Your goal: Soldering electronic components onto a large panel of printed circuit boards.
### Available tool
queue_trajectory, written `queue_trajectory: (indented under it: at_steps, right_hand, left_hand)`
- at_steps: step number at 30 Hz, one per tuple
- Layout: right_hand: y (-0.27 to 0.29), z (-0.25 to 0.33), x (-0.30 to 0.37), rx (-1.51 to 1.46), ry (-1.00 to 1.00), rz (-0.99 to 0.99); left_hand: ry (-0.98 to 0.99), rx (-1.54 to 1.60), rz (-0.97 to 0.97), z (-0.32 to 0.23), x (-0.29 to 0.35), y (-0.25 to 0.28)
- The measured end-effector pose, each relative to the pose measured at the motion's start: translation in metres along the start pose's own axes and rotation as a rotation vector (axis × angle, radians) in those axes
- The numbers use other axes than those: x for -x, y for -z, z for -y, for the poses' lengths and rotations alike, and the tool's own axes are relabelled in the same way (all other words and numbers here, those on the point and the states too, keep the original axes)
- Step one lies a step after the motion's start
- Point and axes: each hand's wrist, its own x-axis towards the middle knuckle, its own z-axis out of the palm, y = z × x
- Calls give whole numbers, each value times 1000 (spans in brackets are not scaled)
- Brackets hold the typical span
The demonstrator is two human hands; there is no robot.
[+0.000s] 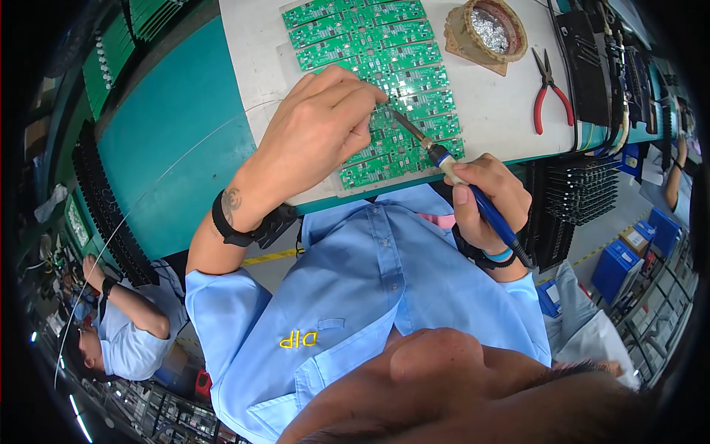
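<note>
A panel of joined green circuit boards [418, 78] lies on a white sheet [255, 55] on the bench. My left hand [314, 126] is over the panel's left side, fingers pinched together on a thin solder wire [159, 180], which trails off to the lower left. In my right hand [503, 189] is a soldering iron [435, 151] with a blue handle, gripped like a pen. Its tip points up and left, close to my left fingertips at the middle of the panel. Whether tip and wire touch is too small to tell.
A round brown pot [461, 35] of silvery solder bits stands beyond the panel, on the right. Red-handled pliers [553, 96] lie right of it. Black racks [580, 189] stand at the right, and a co-worker [137, 325] is at the left.
</note>
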Motion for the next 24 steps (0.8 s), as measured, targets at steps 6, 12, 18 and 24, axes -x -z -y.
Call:
queue_trajectory:
  at_steps: [6,12,18,24]
  right_hand:
    - [0,0,-3,1,15,8]
    - [1,2,-6,4,27,6]
    - [1,1,-8,-8,15,-12]
    - [4,3,-8,19,15,23]
  left_hand:
    - [-11,-12,3,1,-1,-1]
    - [-19,-19,12,1,-1,0]
    - [-28,-3,-1,2,-1,-2]
    - [-31,-5,-3,2,-2,-3]
